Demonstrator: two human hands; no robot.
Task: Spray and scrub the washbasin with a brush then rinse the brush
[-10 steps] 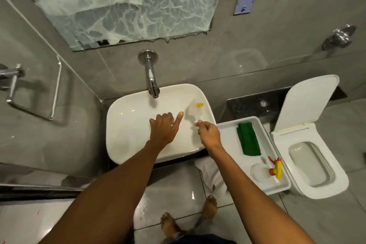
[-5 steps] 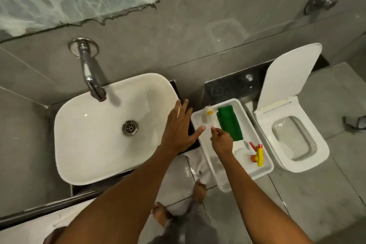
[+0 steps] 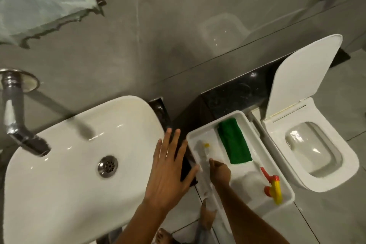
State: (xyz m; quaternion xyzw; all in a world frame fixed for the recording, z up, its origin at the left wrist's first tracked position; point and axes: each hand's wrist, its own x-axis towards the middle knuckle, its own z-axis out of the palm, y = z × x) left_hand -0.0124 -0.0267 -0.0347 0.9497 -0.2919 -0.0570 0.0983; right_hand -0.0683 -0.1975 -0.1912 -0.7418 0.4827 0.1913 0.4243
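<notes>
At centre frame the right hand (image 3: 219,170) is pinching the brush (image 3: 204,149) handle, seemingly laying it in the tray (image 3: 251,125), while the left hand (image 3: 170,166) is hovering with fingers spread.

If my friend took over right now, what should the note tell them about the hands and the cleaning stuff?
Left hand: open, fingers spread over the washbasin edge, holding nothing.
Right hand: in the white tray, at the brush handle; whether the grip is closed is unclear.
Also in the tray: green cloth, spray bottle.
Done: brush is in the tray. The tap shows no water.
Left: just let go, if scrubbing and rinsing are finished, which the view can't confirm.
</notes>
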